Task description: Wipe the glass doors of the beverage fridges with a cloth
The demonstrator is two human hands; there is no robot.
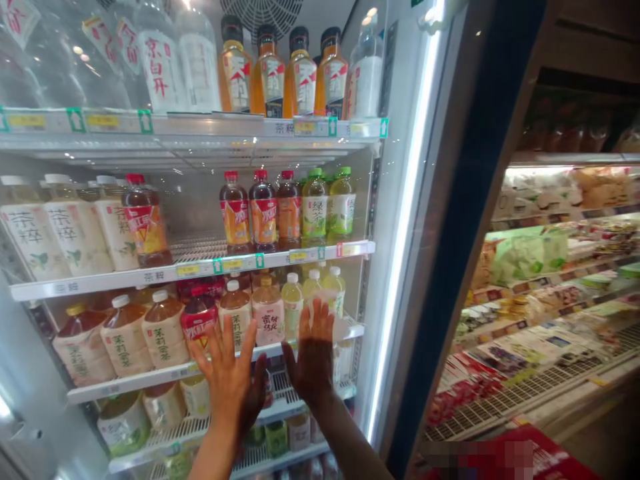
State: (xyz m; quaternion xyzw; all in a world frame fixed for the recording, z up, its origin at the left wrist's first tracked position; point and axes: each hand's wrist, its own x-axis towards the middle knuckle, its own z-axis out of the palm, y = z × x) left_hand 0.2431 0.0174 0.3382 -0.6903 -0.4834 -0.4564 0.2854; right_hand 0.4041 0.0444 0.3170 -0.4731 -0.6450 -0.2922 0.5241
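My left hand (227,367) is raised in the lower middle with its fingers spread, and nothing is in it. Beside it my right hand (314,357) is held up, fingers stretched and thumb apart, also holding nothing. Both are in front of the third shelf of a lit drinks cooler. Behind the left fingers are a red-labelled bottle (200,313) and a tea bottle with a pale label (235,303). A pink-labelled bottle (269,310) shows between the hands. Pale yellow bottles (292,303) are partly hidden behind the right hand. Whether either hand touches glass, I cannot tell.
Higher up are a shelf (200,270) of red-capped and green-capped bottles and a top shelf (210,125) with clear and amber bottles. A dark upright frame (465,200) borders the cooler. To the right, an open chiller shelf (500,400) holds packaged food.
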